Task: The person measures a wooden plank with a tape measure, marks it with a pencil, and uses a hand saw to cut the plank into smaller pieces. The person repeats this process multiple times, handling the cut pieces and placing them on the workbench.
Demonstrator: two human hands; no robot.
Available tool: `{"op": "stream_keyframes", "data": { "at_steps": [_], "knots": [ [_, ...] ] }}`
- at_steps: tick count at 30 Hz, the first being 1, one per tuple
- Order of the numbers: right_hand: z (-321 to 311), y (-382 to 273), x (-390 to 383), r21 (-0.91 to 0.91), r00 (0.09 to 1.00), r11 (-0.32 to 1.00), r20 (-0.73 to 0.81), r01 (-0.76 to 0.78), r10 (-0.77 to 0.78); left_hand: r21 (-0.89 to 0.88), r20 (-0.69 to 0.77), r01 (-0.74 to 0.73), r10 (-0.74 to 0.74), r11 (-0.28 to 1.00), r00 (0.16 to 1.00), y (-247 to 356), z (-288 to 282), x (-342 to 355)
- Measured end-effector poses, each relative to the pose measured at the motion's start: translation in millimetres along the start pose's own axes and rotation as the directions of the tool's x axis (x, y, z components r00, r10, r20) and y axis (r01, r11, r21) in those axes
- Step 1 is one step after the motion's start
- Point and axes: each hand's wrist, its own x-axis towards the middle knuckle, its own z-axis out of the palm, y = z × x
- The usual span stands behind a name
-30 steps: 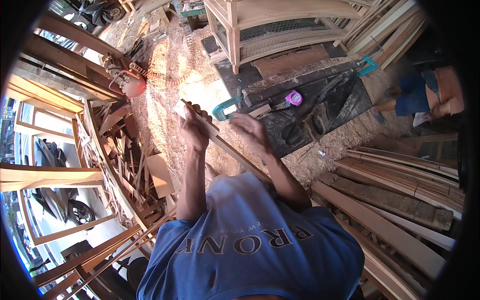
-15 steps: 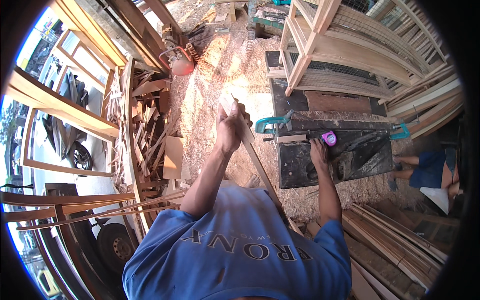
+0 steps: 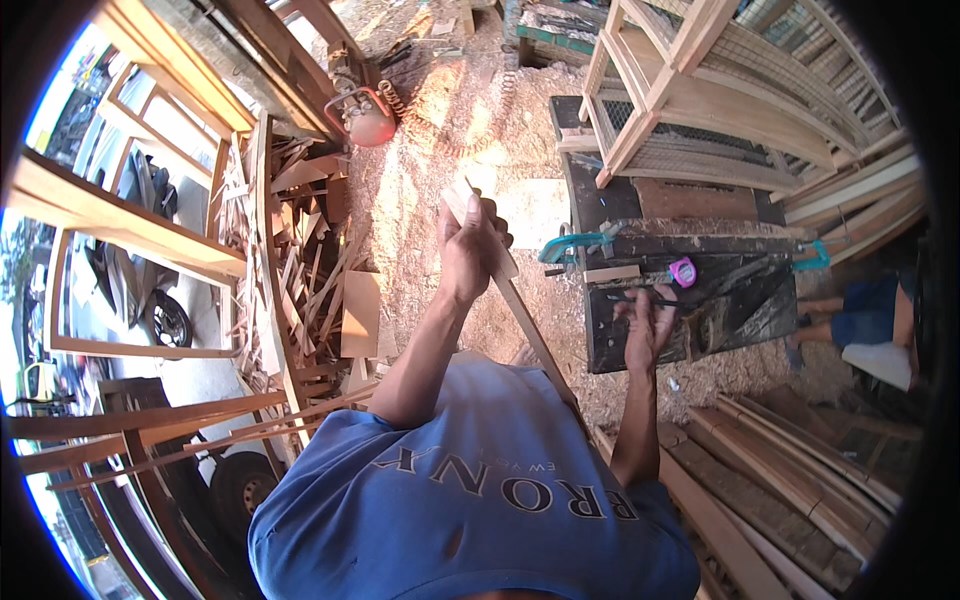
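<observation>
My left hand (image 3: 469, 248) is closed around a long thin wooden strip (image 3: 540, 345) that slants down toward my body. Pressed against the strip in the same grip is a short flat piece of wood (image 3: 507, 264). Over the near edge of the black workbench (image 3: 610, 345), my right hand (image 3: 648, 330) is turned partly palm up, its fingers around a slim dark stick (image 3: 655, 301) that looks like a pencil or pen. Just beyond those fingers lies a pink tape measure (image 3: 682, 271). Left of the tape sits a small wooden offcut (image 3: 612, 273).
Teal clamps (image 3: 572, 243) grip the bench at both ends. A wooden frame with wire mesh (image 3: 700, 110) stands on its far side. Scrap wood (image 3: 300, 250) is heaped at left, near a red compressor tank (image 3: 370, 122). Boards (image 3: 800, 480) lie at lower right; another person (image 3: 870, 310) is at far right.
My right hand has drawn back from beside the tape measure and turned palm up, with the dark stick now plain in its fingers. My left hand keeps its hold; the view has shifted slightly.
</observation>
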Motion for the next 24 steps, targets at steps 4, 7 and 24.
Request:
{"op": "stream_keyframes", "data": {
  "at_steps": [4, 7, 24],
  "knots": [
    [101.9, 4.6, -33.4, 0.101, 0.974, 0.989, 0.213, -0.105, 0.081, -0.053, 0.062, 0.039, -0.036, 0.998, 0.997, 20.3, -24.7, 15.5],
    [174.8, 24.3, -43.1, 0.231, 0.979, 0.963, 0.177, -0.137, 0.097, -0.081, 0.035, 0.062, -0.059, 0.995, 0.998, 40.3, -55.7, 24.4],
    [345.3, 131.6, -114.3, 0.029, 0.942, 0.987, 0.302, -0.159, 0.143, -0.317, -0.076, 0.127, -0.159, 0.940, 0.984, 99.9, -249.6, 34.3]
  ]
}}
